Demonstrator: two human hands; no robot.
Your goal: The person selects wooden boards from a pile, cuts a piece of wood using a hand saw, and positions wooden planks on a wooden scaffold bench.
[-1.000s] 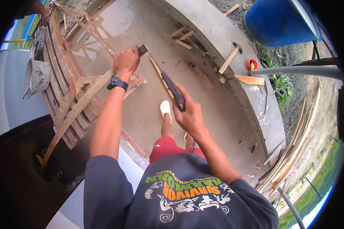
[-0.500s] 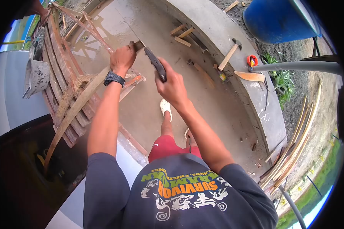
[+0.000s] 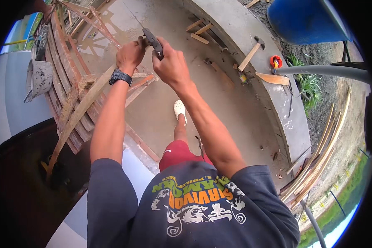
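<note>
My right hand (image 3: 171, 64) is closed around the dark handle of a handsaw (image 3: 153, 42). The saw's thin blade points away from me, toward the top of the view, seen nearly edge-on. Beside the handle, my left hand (image 3: 130, 57), with a black watch on its wrist, is closed on a short brown piece that looks like wood (image 3: 142, 41). Most of that piece is hidden by the fingers and the saw. Whether the blade touches it cannot be made out.
A wooden bench (image 3: 62, 62) with a long board (image 3: 80, 109) across it stands at left, beside a grey bucket (image 3: 40, 77). On the concrete ledge at right lie a hammer (image 3: 251, 54) and a wooden wedge (image 3: 273, 78). Wood offcuts (image 3: 200, 38) lie on the wet floor.
My right hand has pushed the saw forward and to the left, so its handle is now close to my left hand. My left hand has shifted only slightly.
</note>
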